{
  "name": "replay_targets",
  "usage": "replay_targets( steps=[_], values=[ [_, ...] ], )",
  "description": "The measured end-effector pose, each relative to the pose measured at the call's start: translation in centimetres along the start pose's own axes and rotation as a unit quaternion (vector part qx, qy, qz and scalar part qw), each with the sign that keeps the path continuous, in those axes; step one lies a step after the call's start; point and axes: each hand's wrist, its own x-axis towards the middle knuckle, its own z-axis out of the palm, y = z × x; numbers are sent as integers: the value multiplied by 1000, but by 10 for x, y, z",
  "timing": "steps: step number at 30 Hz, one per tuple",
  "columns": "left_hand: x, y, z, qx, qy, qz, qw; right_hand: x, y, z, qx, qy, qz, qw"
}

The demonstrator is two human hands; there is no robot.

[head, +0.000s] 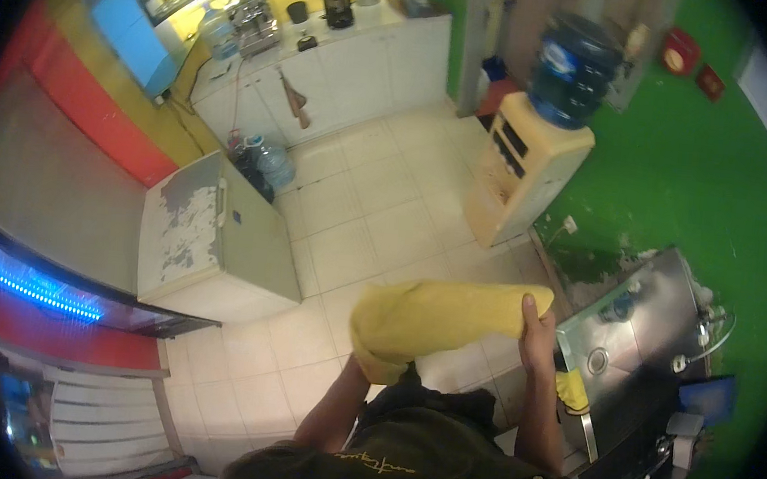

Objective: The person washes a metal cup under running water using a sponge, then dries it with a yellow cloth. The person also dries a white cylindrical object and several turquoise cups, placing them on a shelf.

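Observation:
A yellow cloth (448, 315) is stretched sideways in the air in front of my body. My right hand (536, 336) grips its right end, thumb on top. The cloth's left end bunches over my left hand, so its fingers are hidden and only my left forearm (337, 405) shows below it. Close to my right forearm, a second yellow cloth or glove (571, 391) hangs at the front edge of a stainless steel sink (638, 347). A clear container (618, 306) lies in the sink, behind the drain (597, 360).
Ahead on the right, a water dispenser (531, 163) carries a large blue bottle (572, 72). A chest freezer (222, 227) with a peeling lid stands at left. Water bottles (273, 165) sit on the tiled floor (385, 213) by a white counter (363, 72) holding an espresso machine (253, 23).

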Motion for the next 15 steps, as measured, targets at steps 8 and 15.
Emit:
replay_targets(
  steps=[8,15],
  values=[
    [0,64,-141,-98,168,125,973,57,-2,147,23,-236,117,964],
    [41,35,-166,-44,116,22,992,127,102,195,27,-361,267,893]
  ],
)
